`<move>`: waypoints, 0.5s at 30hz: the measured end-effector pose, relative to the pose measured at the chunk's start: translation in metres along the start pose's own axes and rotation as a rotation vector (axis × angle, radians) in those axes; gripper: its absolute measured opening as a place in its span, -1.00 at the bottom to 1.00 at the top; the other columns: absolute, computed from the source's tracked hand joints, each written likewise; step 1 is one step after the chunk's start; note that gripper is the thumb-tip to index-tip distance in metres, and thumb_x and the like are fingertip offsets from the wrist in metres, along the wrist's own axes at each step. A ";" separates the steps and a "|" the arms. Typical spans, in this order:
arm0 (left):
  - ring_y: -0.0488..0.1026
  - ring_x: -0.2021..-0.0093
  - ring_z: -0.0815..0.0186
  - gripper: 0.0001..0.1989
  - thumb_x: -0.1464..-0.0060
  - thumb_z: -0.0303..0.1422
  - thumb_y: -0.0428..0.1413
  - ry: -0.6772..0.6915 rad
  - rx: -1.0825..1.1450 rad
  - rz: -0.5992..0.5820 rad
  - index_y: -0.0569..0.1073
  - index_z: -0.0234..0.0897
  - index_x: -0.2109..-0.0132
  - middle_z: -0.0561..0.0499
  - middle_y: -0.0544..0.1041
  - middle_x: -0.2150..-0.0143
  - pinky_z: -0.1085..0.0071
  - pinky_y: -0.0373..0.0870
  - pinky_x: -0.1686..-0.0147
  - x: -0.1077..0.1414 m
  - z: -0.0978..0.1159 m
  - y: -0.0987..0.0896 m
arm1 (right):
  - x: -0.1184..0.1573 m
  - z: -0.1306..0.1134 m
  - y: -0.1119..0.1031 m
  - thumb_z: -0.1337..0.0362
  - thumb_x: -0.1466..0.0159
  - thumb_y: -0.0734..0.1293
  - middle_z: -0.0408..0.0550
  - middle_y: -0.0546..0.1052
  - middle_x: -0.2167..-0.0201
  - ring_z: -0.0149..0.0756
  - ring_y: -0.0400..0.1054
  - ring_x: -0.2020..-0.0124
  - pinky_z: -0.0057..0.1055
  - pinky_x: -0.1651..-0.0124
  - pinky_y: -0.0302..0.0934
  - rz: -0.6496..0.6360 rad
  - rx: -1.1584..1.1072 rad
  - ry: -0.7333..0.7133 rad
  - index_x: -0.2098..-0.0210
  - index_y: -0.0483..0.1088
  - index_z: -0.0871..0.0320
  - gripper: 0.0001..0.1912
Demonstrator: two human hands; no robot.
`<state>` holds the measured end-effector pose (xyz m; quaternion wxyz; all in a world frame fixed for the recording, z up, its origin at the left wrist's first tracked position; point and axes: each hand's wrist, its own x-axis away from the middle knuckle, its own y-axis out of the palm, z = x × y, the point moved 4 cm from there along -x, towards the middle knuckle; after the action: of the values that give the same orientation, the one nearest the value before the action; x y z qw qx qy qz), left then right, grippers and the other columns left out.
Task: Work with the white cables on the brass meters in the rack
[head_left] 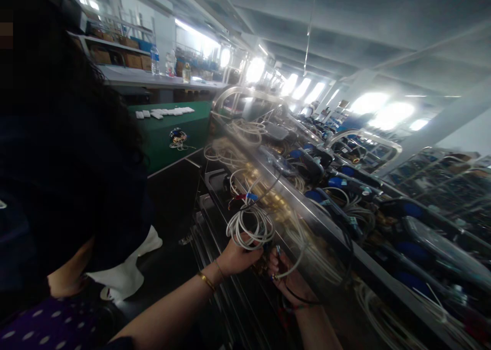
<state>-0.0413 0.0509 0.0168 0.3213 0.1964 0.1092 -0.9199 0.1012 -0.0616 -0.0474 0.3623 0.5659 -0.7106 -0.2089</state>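
No legible text, label, brand, number or sign anywhere.

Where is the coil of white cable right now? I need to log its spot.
In the head view, the coil of white cable sits low at centre, just above the left hand gripping it, beside the metal rail.

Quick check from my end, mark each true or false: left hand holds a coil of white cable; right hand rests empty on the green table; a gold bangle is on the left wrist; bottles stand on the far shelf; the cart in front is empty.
1. The left hand holds a white cable coil. True.
2. The right hand rests empty on the green table. False: it is at the cart, with a thin cable across its fingers.
3. A gold bangle is on the left wrist. True.
4. Bottles stand on the far shelf. True.
5. The cart is empty. False: it is packed with cables and blue-capped parts.
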 end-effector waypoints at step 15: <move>0.25 0.39 0.40 -0.89 -0.10 -0.37 0.08 -0.008 0.018 -0.008 0.37 -0.31 0.37 0.06 0.38 0.42 0.44 0.25 0.33 0.001 -0.006 0.000 | 0.005 -0.005 0.016 0.22 -0.08 0.57 -0.17 0.39 0.48 -0.54 0.25 0.49 -0.62 0.42 0.24 -0.034 -0.090 -0.001 0.32 0.52 0.20 -0.74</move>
<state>-0.0397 0.0522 0.0111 0.3163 0.1952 0.1003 -0.9229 0.0941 -0.0611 -0.0321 0.3834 0.5608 -0.6910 -0.2470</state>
